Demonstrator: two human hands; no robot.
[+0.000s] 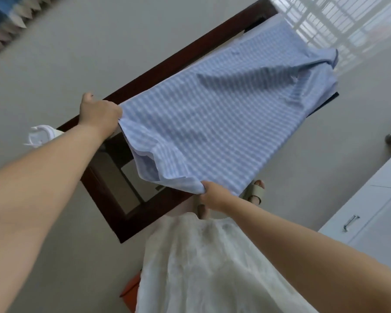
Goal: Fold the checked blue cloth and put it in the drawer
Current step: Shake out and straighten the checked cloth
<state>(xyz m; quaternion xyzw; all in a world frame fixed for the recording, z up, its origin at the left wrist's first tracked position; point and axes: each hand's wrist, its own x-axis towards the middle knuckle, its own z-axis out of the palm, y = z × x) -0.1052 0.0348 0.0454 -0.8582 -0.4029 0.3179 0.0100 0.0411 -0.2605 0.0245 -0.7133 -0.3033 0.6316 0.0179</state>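
The checked blue cloth [212, 114], a shirt with its collar at the far right end, is stretched out over a dark wooden table [113, 208]. My left hand [99, 111] grips one near corner of the cloth above the table's left edge. My right hand [215, 195] pinches the other near corner, lifted above the table's front. Between my hands the hem sags in folds. A white drawer unit [370, 211] with a metal handle [350, 222] stands at the right; its drawer looks closed.
A white container [41, 136] sits on the table's left corner behind my left arm. My white skirt [203, 267] and sandalled foot [255, 190] are below. An orange object [131, 290] lies on the floor. A patterned rug [7, 26] lies at the upper left.
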